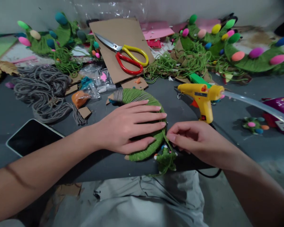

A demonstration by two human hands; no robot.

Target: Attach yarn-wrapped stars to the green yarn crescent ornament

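Grey desk [94, 168], one, spans the frame. Green yarn-wrapped crescent [137, 94], one, lies at frame centre, long axis bowed toward the right, both ends at left. Hands, two: Left hand [130, 124] is nearer, laid flat over the crescent, fingers extended, not gripping. Right hand [194, 135] sits just right of the bowed edge. Scissors [119, 49], one pair, upper centre. Yellow glue gun [198, 91], one, right of centre. Smallest: green strand [164, 134], one, at that edge, apparently pinched by right thumb and forefinger.
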